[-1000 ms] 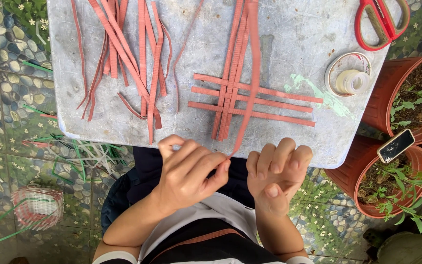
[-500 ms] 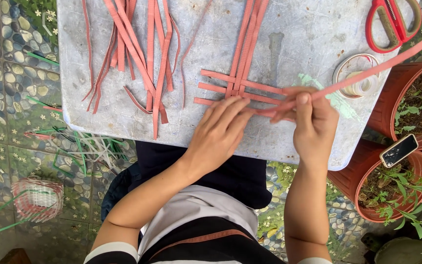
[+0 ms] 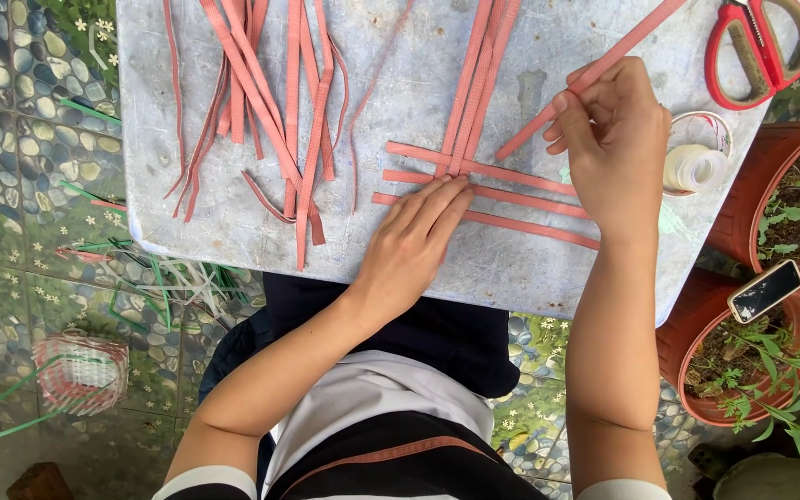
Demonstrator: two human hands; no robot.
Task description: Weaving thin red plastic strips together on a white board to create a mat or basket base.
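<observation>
My left hand [image 3: 416, 239] lies flat on the grey board [image 3: 233, 222], its fingertips pressing where three upright pink strips [image 3: 474, 83] cross three horizontal pink strips [image 3: 520, 199]. Fingers of my right hand [image 3: 615, 139] pinch one long pink strip [image 3: 636, 37] that slants from the crossing up toward the top right. A loose pile of pink strips [image 3: 270, 102] lies on the left half of the board.
Red-handled scissors [image 3: 759, 46] lie at the board's top right, a roll of clear tape [image 3: 696, 165] beside my right hand. Terracotta plant pots [image 3: 770, 361] stand to the right, a phone [image 3: 766, 290] on one rim. A small woven basket [image 3: 81, 372] sits on the pebbled floor at left.
Both hands came up from my lap to the board. The right hand took a long strip and swung it up; the left flattened onto the crossing.
</observation>
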